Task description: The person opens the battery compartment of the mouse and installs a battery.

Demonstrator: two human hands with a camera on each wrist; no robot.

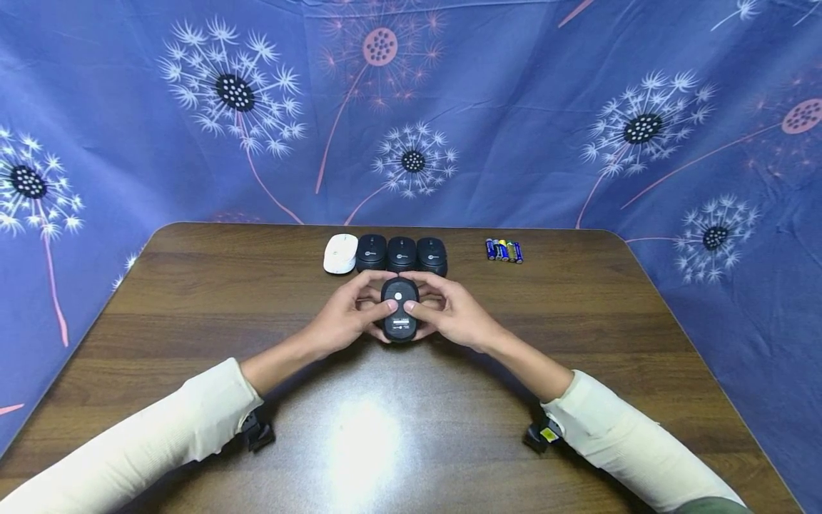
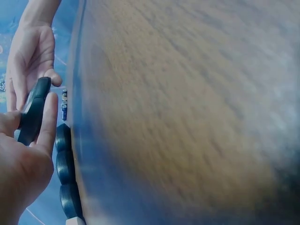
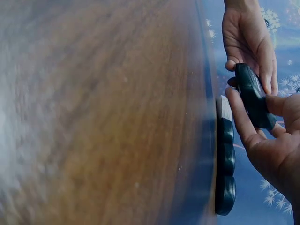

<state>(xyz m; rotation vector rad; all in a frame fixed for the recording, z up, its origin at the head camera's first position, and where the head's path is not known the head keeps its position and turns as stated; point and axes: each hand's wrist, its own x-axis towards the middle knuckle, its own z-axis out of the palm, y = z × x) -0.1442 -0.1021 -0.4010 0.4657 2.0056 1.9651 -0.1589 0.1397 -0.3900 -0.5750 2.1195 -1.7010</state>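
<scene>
A black computer mouse point(image 1: 399, 325) is held up between both hands, its underside with a white round spot and a label turned toward the head camera. My left hand point(image 1: 343, 318) grips its left side, thumb on the underside and fingers round the edge. My right hand point(image 1: 459, 314) grips the right side in the same way, the two thumb tips close together. In the left wrist view the mouse point(image 2: 33, 112) is seen edge-on and tilted; in the right wrist view the mouse point(image 3: 253, 98) also shows its side.
Just beyond the hands, a white mouse point(image 1: 340, 254) and three black mice point(image 1: 402, 253) stand in a row near the table's far edge. Several small batteries point(image 1: 504, 250) lie farther right on the brown wooden table point(image 1: 257, 285). A blue flowered cloth point(image 1: 514, 107) hangs behind.
</scene>
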